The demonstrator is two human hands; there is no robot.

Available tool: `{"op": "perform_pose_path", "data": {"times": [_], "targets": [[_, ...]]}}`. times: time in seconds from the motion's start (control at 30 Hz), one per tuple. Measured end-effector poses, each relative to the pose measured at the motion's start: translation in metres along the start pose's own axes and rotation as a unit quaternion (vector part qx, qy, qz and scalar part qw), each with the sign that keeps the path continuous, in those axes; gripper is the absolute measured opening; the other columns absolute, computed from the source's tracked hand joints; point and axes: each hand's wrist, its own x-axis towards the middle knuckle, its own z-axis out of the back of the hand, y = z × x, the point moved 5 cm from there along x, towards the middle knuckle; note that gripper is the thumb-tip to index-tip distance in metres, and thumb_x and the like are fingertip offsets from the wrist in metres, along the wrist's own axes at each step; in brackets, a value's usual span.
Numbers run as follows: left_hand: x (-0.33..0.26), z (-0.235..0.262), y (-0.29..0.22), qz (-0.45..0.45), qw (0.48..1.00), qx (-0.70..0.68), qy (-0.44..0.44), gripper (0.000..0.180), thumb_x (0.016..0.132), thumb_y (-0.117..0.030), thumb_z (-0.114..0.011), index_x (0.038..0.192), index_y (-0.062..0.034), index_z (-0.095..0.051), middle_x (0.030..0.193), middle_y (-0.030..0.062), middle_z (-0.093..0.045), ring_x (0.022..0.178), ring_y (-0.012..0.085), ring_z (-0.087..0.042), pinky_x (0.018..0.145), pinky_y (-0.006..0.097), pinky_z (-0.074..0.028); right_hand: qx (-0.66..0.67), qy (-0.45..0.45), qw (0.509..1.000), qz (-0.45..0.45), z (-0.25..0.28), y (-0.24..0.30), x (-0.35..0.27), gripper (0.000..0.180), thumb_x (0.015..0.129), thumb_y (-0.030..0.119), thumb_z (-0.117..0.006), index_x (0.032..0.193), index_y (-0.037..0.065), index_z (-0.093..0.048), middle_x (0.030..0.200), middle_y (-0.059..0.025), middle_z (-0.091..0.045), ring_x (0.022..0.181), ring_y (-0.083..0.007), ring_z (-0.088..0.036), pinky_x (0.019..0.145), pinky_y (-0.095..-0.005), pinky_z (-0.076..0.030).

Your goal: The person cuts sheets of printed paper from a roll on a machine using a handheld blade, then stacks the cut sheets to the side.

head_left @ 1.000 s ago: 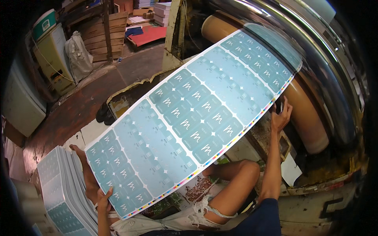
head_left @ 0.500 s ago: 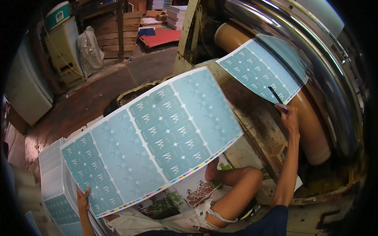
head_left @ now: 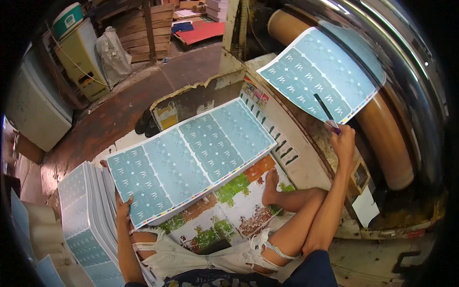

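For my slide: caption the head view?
Left hand holds a teal printed sheet; right hand touches another sheet on the roller.

Yellow cabinet (head_left: 81,60); grey sack (head_left: 114,53); red sheets (head_left: 200,31).

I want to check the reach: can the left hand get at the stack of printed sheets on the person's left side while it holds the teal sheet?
Probably yes. The left hand grips the teal sheet right beside the stack of printed sheets, with nothing between them.
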Motion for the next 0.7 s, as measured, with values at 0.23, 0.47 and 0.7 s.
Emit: {"op": "perform_pose_path", "data": {"times": [0.23,0.47,0.7], "targets": [[0.053,0.004,0.079,-0.097,0.898,0.403,-0.147,0.082,0.067,-0.026,-0.086,0.13,0.0057,-0.045,0.118,0.0192,-0.061,0.102,0.0307,-0.061,0.089,0.038,-0.048,0.067,0.051,0.995,0.059,-0.053,0.026,-0.057,0.017,0.073,0.005,-0.067,0.089,0.0,-0.071,0.068,-0.0236,-0.062,0.057,-0.0326,-0.059,0.057,-0.0397,-0.044],[-0.019,-0.255,0.006,-0.348,0.812,0.448,0.14,0.095,0.062,-0.033,-0.087,0.14,-0.0078,-0.04,0.146,0.0216,-0.037,0.137,0.0389,-0.032,0.113,0.044,-0.028,-0.015,0.165,0.986,0.016,-0.054,0.026,-0.071,0.028,0.077,0.021,-0.076,0.085,-0.005,-0.069,0.063,-0.0232,-0.058,0.052,-0.0304,-0.051,0.056,-0.0405,-0.043],[-0.025,-0.342,0.062,-0.298,0.719,0.566,0.272,0.135,0.045,-0.04,-0.09,0.151,-0.0102,-0.014,0.158,0.0114,-0.013,0.145,0.0299,-0.017,0.114,0.053,-0.025,0.05,0.287,0.956,-0.028,-0.07,0.054,-0.093,0.035,0.075,0.019,-0.08,0.063,-0.008,-0.062,0.045,-0.0112,-0.049,0.04,-0.0164,-0.048,0.042,-0.0342,-0.04]]}}
